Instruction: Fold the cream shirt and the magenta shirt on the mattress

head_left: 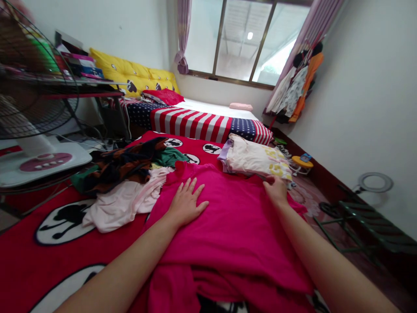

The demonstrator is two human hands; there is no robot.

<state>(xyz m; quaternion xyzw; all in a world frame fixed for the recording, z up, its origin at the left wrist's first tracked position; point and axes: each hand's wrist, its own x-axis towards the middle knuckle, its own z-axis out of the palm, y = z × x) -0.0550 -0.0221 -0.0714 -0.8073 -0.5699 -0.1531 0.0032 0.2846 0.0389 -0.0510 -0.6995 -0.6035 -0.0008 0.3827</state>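
Observation:
A bright pink shirt lies spread out in front of me, its lower part bunched in folds nearest to me. My left hand rests flat on its left side, fingers spread. On the far right, my right hand pinches the shirt's edge, with its fingertips partly hidden. Just beyond that hand sits a stack of folded clothes, a cream one with yellow print on top. To the left are a crumpled pale pink garment and a heap of dark brown and green clothes.
Under the clothes is a red blanket with black-and-white round prints. A fan stands close on the left. Behind is a bed with a stars-and-stripes cover. At right are a dark green folding chair and a yellow stool.

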